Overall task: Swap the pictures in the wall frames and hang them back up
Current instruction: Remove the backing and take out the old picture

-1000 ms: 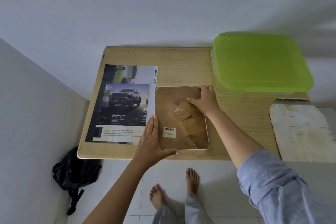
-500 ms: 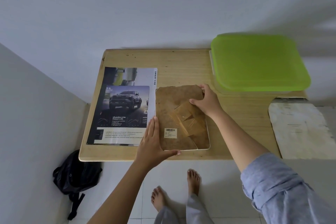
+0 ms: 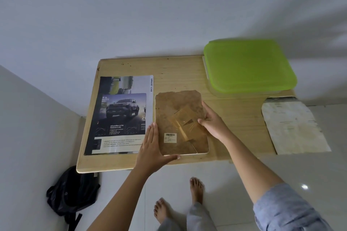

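A pale wooden table point(image 3: 231, 118) stands against a plain white wall point(image 3: 150, 15), above glossy white floor tiles point(image 3: 244, 174).

There was only one view, from a wide-angle camera worn on the person's head, looking forward and steeply down over a wooden table point(image 3: 187, 73) set against the wall; it sat close above the tabletop, and its bottom edge took in bare feet point(image 3: 196, 189) on the floor

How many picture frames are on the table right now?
1: the picture frame lies face down near the table's front edge, right of the car brochure. None other visible.
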Motion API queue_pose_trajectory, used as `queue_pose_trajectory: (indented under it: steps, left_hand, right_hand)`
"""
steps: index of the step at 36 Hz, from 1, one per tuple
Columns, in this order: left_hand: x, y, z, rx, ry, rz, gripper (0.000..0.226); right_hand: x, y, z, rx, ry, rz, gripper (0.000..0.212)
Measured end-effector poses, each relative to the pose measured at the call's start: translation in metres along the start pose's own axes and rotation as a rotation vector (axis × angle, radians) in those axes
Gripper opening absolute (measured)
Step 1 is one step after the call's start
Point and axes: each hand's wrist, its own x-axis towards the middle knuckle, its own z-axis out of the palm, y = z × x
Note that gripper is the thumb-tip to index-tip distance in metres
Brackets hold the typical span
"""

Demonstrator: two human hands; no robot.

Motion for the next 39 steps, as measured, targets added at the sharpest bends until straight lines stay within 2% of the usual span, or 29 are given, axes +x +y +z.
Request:
queue_pose_trajectory:
  steps: [4, 9, 14, 20, 32, 39]
  left_hand:
    - [-0.001, -0.001, 0.0, 0.01, -0.015, 0.011, 0.134]
    - [-0.002, 0.0, 0.001, 0.018, -0.007, 0.038, 0.134]
    - [0.0, -0.005, 0.005, 0.069, -0.025, 0.058, 0.134]
    - [0.001, -0.009, 0.009, 0.088, -0.013, 0.063, 0.136]
    - [-0.002, -0.006, 0.01, 0.096, -0.005, 0.07, 0.13]
    - [-0.003, -0.006, 0.008, 0.078, -0.001, 0.057, 0.131]
  right_hand:
    - [0.003, 0.0, -0.003, -0.044, 0.004, 0.019, 0.068]
    - [0.004, 0.004, 0.0, 0.063, 0.06, 0.034, 0.067]
    - [-0.003, 0.016, -0.003, 0.123, 0.221, 0.036, 0.06]
    - [-0.036, 0.032, -0.03, 0.083, 0.313, 0.069, 0.053]
    - [-0.068, 0.072, -0.083, -0.093, 0.662, 0.103, 0.037]
    - [-0.065, 0.076, -0.076, -0.346, 0.687, 0.062, 0.038]
